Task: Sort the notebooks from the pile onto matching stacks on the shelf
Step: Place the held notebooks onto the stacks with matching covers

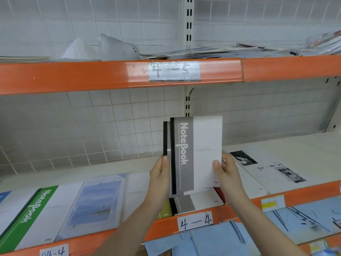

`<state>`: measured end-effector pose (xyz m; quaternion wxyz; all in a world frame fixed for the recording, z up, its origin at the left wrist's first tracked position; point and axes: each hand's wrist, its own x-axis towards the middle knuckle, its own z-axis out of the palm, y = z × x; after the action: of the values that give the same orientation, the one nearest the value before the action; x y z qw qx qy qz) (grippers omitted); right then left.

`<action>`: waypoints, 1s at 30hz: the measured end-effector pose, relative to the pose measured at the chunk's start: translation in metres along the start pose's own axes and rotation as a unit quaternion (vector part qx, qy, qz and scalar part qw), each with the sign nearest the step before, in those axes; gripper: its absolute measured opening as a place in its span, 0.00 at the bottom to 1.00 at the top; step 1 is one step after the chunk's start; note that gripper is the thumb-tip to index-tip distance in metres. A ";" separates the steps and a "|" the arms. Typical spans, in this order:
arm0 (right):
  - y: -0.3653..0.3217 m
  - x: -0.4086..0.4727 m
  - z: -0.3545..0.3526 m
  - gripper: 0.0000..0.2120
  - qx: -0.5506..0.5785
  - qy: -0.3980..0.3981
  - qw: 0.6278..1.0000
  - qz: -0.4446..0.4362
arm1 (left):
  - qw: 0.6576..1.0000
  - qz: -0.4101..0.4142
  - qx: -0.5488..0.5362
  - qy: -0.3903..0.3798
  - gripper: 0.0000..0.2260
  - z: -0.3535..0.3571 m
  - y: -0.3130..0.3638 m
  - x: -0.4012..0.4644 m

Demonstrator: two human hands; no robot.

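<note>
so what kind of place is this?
Probably a stationery shop or stockroom aisle. Orange-edged shelves on slotted uprights carry handwritten labels like "4-4", with notebooks laid flat in stacks, such as the green notebook. Both hands hold up grey notebooks.

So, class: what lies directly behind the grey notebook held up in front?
A second notebook with a black spine peeks out behind the grey notebook, held by the left hand and right hand. Its cover is hidden.

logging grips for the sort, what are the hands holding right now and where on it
Both hands hold grey notebooks upright above the shelf. The left hand grips the lower spine edge; the right hand pinches the lower right edge of the front cover.
</note>
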<state>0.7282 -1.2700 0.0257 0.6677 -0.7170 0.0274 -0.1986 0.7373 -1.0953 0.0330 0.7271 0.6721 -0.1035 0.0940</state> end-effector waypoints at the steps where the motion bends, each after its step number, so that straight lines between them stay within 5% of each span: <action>1: -0.001 -0.001 0.002 0.06 0.004 -0.014 1.000 0.000 | 1.000 0.002 0.007 0.005 0.20 0.001 -0.003 0.001; 5: 0.000 -0.010 0.015 0.12 0.063 -0.030 0.998 0.001 | 0.999 -0.043 0.017 0.003 0.40 0.004 -0.016 -0.007; 8: 0.007 -0.016 0.018 0.20 0.080 -0.018 0.996 -0.018 | 0.998 -0.023 0.050 -0.002 0.24 0.000 -0.030 -0.018; 10: 0.011 -0.016 0.017 0.15 0.055 -0.024 0.998 -0.034 | 0.997 0.000 0.077 -0.016 0.15 -0.002 -0.036 -0.025; 20: 0.001 -0.012 0.006 0.20 -0.148 -0.020 0.982 -0.112 | 0.997 -0.025 0.061 0.039 0.09 -0.003 -0.028 -0.013; 24: 0.015 -0.015 0.000 0.20 -0.339 -0.036 0.933 -0.114 | 0.988 -0.087 0.125 0.031 0.07 -0.001 -0.039 -0.011; 30: 0.024 -0.026 0.001 0.16 -0.441 -0.171 0.872 -0.127 | 0.972 -0.117 0.198 0.037 0.08 -0.001 -0.054 -0.004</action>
<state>0.7101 -1.2641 -0.0039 0.2451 -0.9571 -0.0934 -0.1229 0.7484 -1.0982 -0.0196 0.5886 0.8064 0.0231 0.0519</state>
